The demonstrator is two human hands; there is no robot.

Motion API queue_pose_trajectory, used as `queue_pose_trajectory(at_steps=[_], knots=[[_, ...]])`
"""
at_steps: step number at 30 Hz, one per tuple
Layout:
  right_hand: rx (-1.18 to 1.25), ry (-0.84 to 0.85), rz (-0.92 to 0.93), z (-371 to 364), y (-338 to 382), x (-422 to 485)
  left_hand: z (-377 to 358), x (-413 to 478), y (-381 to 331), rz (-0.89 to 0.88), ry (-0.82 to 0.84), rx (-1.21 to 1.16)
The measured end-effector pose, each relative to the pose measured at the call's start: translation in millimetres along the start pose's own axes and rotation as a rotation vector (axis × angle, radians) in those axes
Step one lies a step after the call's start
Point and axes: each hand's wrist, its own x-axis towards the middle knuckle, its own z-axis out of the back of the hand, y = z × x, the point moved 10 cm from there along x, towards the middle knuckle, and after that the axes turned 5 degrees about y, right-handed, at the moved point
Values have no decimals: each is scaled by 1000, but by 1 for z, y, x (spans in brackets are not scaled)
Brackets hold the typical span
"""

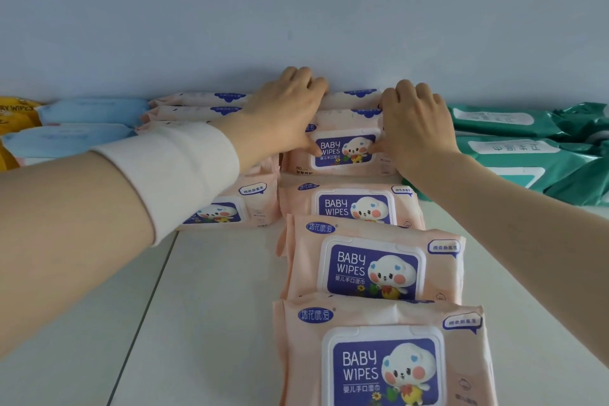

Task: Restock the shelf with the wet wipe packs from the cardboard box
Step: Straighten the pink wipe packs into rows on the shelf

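A pink baby wipes pack with a purple-and-white lid stands near the back wall of the white shelf. My left hand grips its left side and top, thumb on the lid. My right hand grips its right side, thumb on the lid too. Three more pink packs line up in front of it toward me: one just behind my hands, one in the middle, one nearest. Another pink pack lies under my left wrist. More pink packs are stacked behind. The cardboard box is out of view.
Blue packs and a yellow pack sit at the left against the wall. Green packs fill the right. A seam runs along the shelf surface at the left front.
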Motion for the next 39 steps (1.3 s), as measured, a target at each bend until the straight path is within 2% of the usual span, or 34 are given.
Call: queue_pose_trajectory(at_steps=[7,9,11,12,14,17,21,31,35,39], knots=[[-41,7,-7,5,2,-2,0,-1,-6,47,22,40],[-15,31,-13,20,0,-7,12,-4,-18,-7,6,-19],[24,54,-2,40,-3,-21,30,-13,-38,-131,-22,-204],[33,79,18,47,-4,-32,32,-18,-45,-175,12,-314],[51,192,60,51,-6,-60,15,-26,-53,-178,206,-424],[130,433,133,32,-2,-105,-30,-41,-60,-135,517,-326],[260,600,128,-2,1,-137,-54,-45,-61,-85,663,-268],[502,469,-49,-25,-10,-136,-43,-42,-62,-147,688,-246],[500,269,-41,-9,-15,-124,-10,-28,-59,-159,443,-307],[449,36,-62,2,-18,-105,7,-18,-37,-75,220,-375]])
